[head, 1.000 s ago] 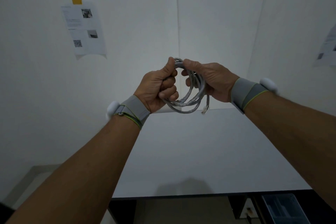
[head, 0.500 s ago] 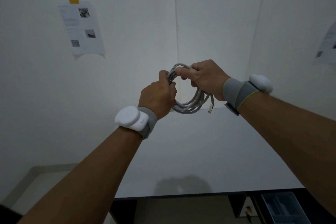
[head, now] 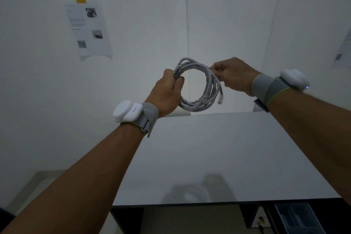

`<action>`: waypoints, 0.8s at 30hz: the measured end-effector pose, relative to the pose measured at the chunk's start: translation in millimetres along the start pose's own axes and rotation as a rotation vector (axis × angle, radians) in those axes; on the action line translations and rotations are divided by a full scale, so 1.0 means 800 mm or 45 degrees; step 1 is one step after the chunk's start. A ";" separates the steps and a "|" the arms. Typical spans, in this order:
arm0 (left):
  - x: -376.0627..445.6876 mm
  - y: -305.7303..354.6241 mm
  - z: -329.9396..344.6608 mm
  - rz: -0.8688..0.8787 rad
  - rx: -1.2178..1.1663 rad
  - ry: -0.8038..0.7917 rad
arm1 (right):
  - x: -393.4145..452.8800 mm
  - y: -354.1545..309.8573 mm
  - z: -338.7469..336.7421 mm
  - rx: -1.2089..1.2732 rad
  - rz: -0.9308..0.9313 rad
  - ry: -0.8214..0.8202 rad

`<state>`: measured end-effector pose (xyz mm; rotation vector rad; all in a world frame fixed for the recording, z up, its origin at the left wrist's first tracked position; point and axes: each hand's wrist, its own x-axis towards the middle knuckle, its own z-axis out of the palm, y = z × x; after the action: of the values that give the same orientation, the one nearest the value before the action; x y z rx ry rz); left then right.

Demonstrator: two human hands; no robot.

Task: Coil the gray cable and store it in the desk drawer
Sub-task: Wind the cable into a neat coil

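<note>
The gray cable point(head: 197, 103) forms a round coil of several loops, held up in the air above the far part of the white desk point(head: 218, 157). My left hand point(head: 167, 93) grips the coil's left side in a closed fist. My right hand point(head: 233, 76) pinches the upper right of the coil between thumb and fingers. A clear plug end point(head: 220, 99) dangles at the coil's right side. The open drawer point(head: 298, 218) shows at the bottom right, under the desk's front edge.
White walls meet in a corner behind the desk. A printed sheet point(head: 88, 28) with a yellow tab hangs on the left wall, and another sheet point(head: 343, 49) on the right wall. Both wrists wear gray bands with white pods. Floor shows at lower left.
The coil has opened from a squeezed bundle into a wide ring. My hands have drawn apart, the left to the coil's left side, the right to its upper right.
</note>
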<state>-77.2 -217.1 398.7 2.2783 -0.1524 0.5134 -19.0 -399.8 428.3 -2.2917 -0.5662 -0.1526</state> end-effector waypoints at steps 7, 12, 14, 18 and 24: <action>0.001 0.008 0.014 0.038 0.011 0.019 | 0.014 -0.008 -0.004 0.147 0.116 0.237; 0.000 0.014 0.021 0.118 0.050 0.080 | 0.014 -0.018 0.007 0.781 0.385 0.120; 0.003 0.010 0.021 0.117 0.104 0.118 | 0.010 -0.018 0.010 1.125 0.537 -0.100; 0.003 0.000 0.024 0.014 0.165 0.164 | -0.002 -0.008 0.013 1.208 0.597 -0.351; 0.006 0.002 0.027 -0.161 0.373 0.120 | -0.014 -0.008 0.014 1.145 0.488 -0.342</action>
<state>-66.4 -233.7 388.5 2.5209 0.1212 0.6084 -32.9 -391.7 421.3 -1.4914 -0.2303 0.5082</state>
